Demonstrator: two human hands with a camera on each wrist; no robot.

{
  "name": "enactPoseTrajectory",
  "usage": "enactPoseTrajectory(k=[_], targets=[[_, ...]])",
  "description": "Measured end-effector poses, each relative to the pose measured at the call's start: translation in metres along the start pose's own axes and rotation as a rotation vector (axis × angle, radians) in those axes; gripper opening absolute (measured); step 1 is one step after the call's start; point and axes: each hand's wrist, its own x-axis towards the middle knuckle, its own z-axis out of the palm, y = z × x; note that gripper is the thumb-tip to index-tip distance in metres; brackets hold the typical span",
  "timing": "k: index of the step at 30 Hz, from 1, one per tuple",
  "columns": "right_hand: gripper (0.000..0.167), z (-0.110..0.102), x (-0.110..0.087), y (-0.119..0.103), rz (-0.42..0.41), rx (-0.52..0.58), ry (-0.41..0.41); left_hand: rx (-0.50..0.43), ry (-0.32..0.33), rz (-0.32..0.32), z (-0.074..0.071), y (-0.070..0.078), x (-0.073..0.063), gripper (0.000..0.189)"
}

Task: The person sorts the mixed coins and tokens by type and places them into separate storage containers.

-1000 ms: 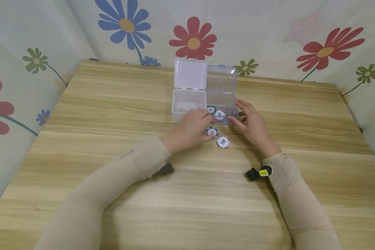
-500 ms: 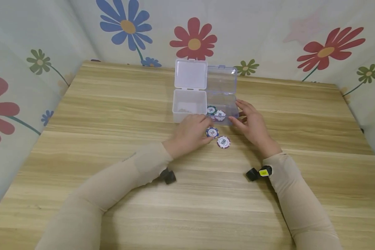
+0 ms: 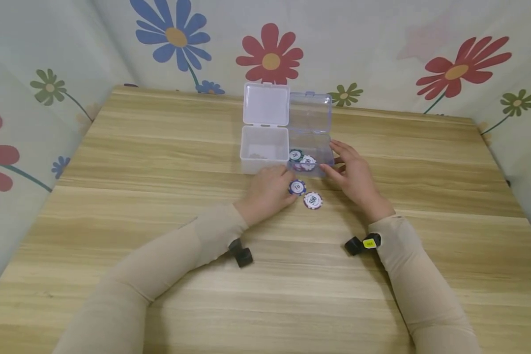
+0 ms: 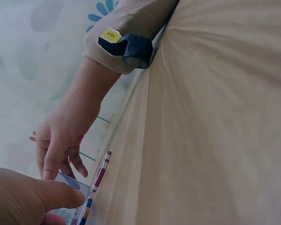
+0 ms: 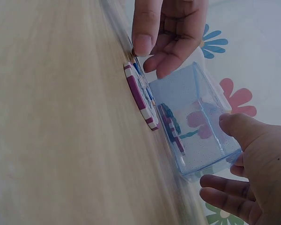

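Note:
A clear plastic box (image 3: 316, 140) stands with its lid raised, a green-rimmed poker chip (image 3: 295, 155) and a white-and-magenta poker chip (image 3: 308, 162) inside. My right hand (image 3: 358, 184) holds its near right corner, thumb at the front rim and fingers along the side. On the table before the box lie a blue poker chip (image 3: 297, 187) marked 10 and a magenta-edged poker chip (image 3: 313, 200) marked 500. My left hand (image 3: 267, 194) is at the blue chip's left edge, thumb and fingers bent loosely beside it; in the right wrist view a gap shows between thumb and fingertips (image 5: 164, 70).
A frosted white box (image 3: 264, 150) with its lid up stands against the clear box's left side. Both sit on a wood-grain table (image 3: 159, 147), with a flower-printed curtain (image 3: 371, 44) behind its far edge.
My left hand has drawn back from the clear box's front to the blue chip's left edge. The right hand has stayed at the box, and the two loose chips lie where they were.

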Motion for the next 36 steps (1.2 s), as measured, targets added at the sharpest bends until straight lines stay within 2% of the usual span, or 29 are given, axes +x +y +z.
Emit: enactPoseTrajectory(k=[13,20,36], targets=[[0.062,0.005,0.002,-0.001,-0.010,0.012,0.000,0.022,0.017,-0.022,0.007,-0.001,-0.003,0.037],[0.062,0.003,0.002,-0.002,-0.007,0.009,0.008,0.069,0.011,-0.009,0.012,-0.002,0.000,0.040],[0.061,0.003,0.002,0.003,0.002,0.010,0.012,0.013,-0.010,-0.030,0.013,-0.001,0.003,0.040]])
